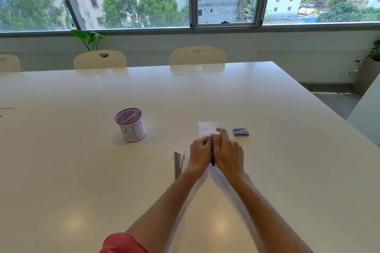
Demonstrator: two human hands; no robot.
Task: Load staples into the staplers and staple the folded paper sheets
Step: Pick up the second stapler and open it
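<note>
Stapler point(213, 157), dark with yellow at its far end, sits gripped between the left hand point(200, 153) and right hand point(227, 153), both curled around it above the surface point(287, 170). Folded paper point(206, 128) lies just beyond them, a second metal stapler point(178, 164) left, a staple box point(240, 132) right.

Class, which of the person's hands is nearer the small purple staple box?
Right hand: the small purple staple box lies just beyond it; left hand sits farther away, on the right hand's other side.
</note>
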